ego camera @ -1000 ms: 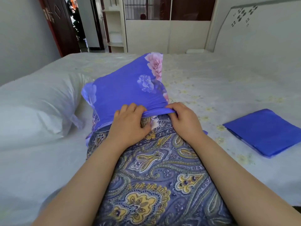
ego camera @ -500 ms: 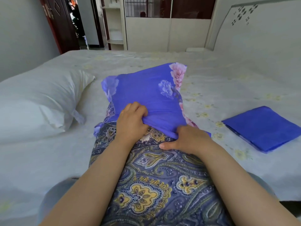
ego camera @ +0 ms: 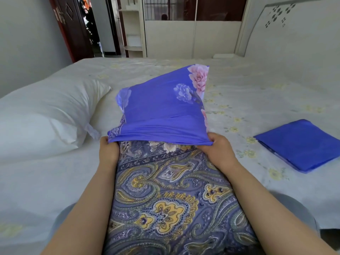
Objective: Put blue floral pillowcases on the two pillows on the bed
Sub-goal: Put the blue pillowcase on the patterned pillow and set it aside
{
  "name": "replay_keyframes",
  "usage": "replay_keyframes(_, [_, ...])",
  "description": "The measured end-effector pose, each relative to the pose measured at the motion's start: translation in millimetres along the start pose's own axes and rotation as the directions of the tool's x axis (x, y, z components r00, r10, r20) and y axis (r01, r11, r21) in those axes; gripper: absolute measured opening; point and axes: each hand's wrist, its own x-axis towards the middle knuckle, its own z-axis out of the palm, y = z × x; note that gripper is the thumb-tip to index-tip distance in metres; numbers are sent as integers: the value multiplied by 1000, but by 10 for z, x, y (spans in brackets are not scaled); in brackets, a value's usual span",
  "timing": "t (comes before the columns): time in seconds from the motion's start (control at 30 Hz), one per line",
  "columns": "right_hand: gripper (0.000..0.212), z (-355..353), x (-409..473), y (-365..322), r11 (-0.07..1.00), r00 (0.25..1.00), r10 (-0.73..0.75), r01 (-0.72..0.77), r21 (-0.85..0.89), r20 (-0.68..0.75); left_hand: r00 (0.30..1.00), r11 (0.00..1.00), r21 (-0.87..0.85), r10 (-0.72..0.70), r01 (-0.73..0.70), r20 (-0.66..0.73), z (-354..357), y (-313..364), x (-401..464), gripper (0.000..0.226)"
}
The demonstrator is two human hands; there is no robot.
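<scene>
Gripping pillowcase (ego camera: 161,109) hem corners, both hands | pillow (ego camera: 165,199) seemingly half-covered

Soft, even daylight fills the room, and the pale bed (ego camera: 257,85) reads bright, close to washed out, with only faint shadows beside the white pillow (ego camera: 46,115). The wide-angle lens bows the door (ego camera: 71,28) and headboard (ego camera: 294,24) near the edges. Fine detail looks slightly smeared and soft throughout.

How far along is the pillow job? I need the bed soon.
Nothing is finished. Both hands, left hand and right hand, grip the pillowcase hem, drawn partway over the patterned pillow. Left: the white pillow and the folded pillowcase.
</scene>
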Motion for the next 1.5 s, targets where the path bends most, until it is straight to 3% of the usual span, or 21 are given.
replay_keyframes(0.1, [44,-28,21,-115,982,939,-147,177,69,-309,998,980,-200,-2,-9,-55,88,329,111,34])
replay_keyframes(0.2, [41,-160,163,-191,990,882,-139,141,-30,-451,989,907,-397,-150,143,13,229,565,262,30])
replay_keyframes(0.3, [22,-296,417,-166,969,941,-7,-77,-234,-340,963,942,-203,-249,266,107,366,566,289,36])
replay_keyframes(0.33, [12,-311,474,-173,920,954,58,-165,-355,-294,961,950,-152,-262,272,84,403,537,243,37])
replay_keyframes(0.37, [17,-288,525,-185,841,958,89,-220,-494,-274,969,966,-86,-239,244,58,435,484,210,35])
replay_keyframes(0.4, [27,-246,566,-224,750,960,74,-232,-619,-270,985,985,-20,-173,173,30,468,428,172,31])
replay_keyframes(0.47, [38,-75,633,-390,641,958,-128,-118,-759,-257,997,998,56,-26,30,-74,523,408,107,22])
replay_keyframes(0.57, [45,295,684,-775,678,916,-399,270,-683,-33,978,996,2,91,-93,-187,613,539,11,7])
replay_keyframes(0.67, [42,793,675,-956,565,865,-469,450,-692,180,941,958,-128,220,-258,-257,675,624,-134,25])
replay_keyframes(0.83, [34,979,899,-819,545,879,-461,387,-744,120,913,918,-155,322,-366,-252,609,436,-379,28])
replay_keyframes(0.93, [32,965,963,-724,513,878,-464,377,-771,121,909,915,-69,382,-397,-168,512,244,-593,40])
replay_keyframes(1.03, [32,1000,956,-647,515,888,-438,378,-769,143,909,910,-6,414,-415,-47,367,58,-725,37])
replay_keyframes(1.1, [33,1008,970,-629,538,892,-430,375,-755,138,936,937,-88,345,-338,71,282,30,-794,24])
replay_keyframes(1.17, [37,997,963,-628,567,884,-452,388,-727,120,949,966,-165,234,-201,212,247,17,-809,38])
replay_keyframes(1.23, [38,1003,869,-633,575,832,-548,447,-686,82,950,978,-74,209,-197,234,240,-51,-792,58])
replay_keyframes(1.3, [31,1019,692,-649,534,727,-686,537,-653,37,954,961,70,253,-267,162,271,-108,-796,67])
replay_keyframes(1.4, [28,999,334,-635,399,585,-797,696,-598,149,945,934,144,318,-326,79,348,-98,-835,67])
replay_keyframes(1.5, [31,861,61,-552,345,511,-841,758,-554,176,914,899,176,404,-402,23,377,-65,-813,56])
